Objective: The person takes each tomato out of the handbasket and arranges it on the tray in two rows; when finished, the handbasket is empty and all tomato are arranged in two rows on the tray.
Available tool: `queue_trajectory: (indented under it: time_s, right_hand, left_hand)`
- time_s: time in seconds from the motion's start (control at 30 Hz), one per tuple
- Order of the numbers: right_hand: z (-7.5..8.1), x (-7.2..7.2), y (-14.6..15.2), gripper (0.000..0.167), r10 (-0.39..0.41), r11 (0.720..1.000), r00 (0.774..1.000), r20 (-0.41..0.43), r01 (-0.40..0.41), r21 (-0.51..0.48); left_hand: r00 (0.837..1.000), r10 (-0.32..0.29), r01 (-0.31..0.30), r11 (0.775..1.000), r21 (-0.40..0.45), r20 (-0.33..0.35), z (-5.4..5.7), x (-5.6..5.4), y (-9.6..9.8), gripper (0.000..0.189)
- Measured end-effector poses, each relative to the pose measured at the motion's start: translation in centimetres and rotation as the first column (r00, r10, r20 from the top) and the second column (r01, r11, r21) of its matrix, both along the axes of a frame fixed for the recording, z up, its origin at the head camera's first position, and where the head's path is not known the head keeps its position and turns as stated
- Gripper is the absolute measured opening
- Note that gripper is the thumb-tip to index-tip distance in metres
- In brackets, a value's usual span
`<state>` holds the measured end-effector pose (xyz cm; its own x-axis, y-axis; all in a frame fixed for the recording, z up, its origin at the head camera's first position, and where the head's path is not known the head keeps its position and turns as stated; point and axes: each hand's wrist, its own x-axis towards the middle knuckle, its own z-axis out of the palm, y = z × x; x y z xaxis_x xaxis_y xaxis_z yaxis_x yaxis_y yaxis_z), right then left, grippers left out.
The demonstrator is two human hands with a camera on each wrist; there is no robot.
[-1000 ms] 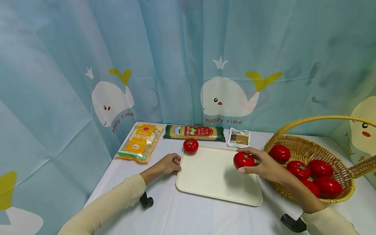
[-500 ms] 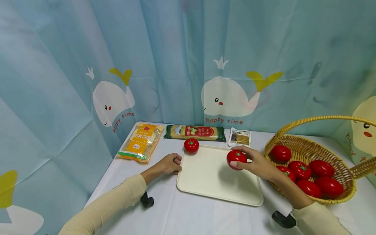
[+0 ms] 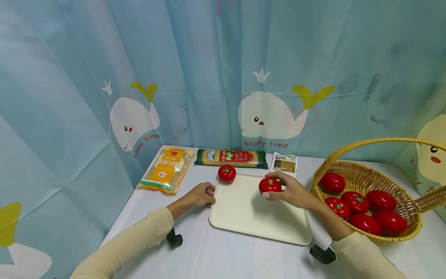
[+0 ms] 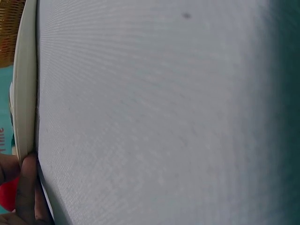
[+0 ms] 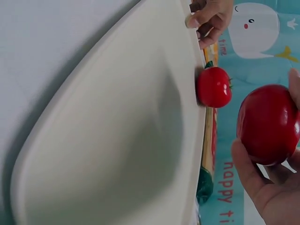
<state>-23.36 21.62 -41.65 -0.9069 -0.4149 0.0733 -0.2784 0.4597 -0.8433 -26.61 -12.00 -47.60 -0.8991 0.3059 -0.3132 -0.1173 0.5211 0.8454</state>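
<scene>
My right hand [image 3: 293,190] grips a red tomato [image 3: 270,187] above the cream tray [image 3: 244,217]; its shadow falls on the tray. In the right wrist view, fingers and thumb curl round that tomato [image 5: 268,124]. At the tray's left edge, my left hand [image 3: 201,195] pinches the rim, thumb on top and fingers beneath, as the left wrist view also shows at the tray's side [image 4: 26,93]. Another tomato [image 3: 227,173] sits in the tray's far left corner. On the right stands a wicker basket [image 3: 414,228] holding several red tomatoes [image 3: 337,208].
Behind the tray lies a green-ended pasta packet [image 3: 230,158], with a small white pouch [image 3: 284,164] to its right. A yellow food bag [image 3: 166,169] lies at the back left. The basket's tall handle [image 3: 383,139] arches over it. A blue curtain [image 3: 216,77] hangs behind the table.
My right hand has carried the tomato leftward over the tray, from near its right edge toward the middle. My left hand has stayed at the rim.
</scene>
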Motion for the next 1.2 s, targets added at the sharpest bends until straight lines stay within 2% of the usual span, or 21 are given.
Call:
queue_trajectory:
  time_s: [0.2, 0.43, 0.9, 1.2]
  right_hand:
    - [-0.2, -0.5, -0.8, 0.055, -0.003, 1.000, 1.000, 0.001, 0.003, -0.008]
    - [-0.4, -1.1, -1.5, 0.056, -0.003, 1.000, 1.000, 0.012, 0.004, -0.009]
    - [-1.0, -2.9, -2.8, 0.057, 0.003, 0.998, 1.000, -0.002, -0.002, 0.056]
    - [-1.5, -4.3, -3.6, 0.064, -0.064, 0.996, 0.996, 0.059, 0.060, 0.072]
  left_hand:
    - [1.000, -0.004, 0.004, 1.000, 0.000, -0.004, 0.0, 0.1, 0.0, 0.042]
    - [1.000, 0.003, -0.003, 1.000, 0.014, 0.004, 0.0, 0.1, -0.1, 0.044]
    - [1.000, 0.006, -0.006, 1.000, 0.013, 0.010, 0.0, 0.1, 0.0, 0.044]
    - [1.000, 0.001, -0.001, 1.000, 0.006, 0.004, 0.1, 0.1, -0.1, 0.043]
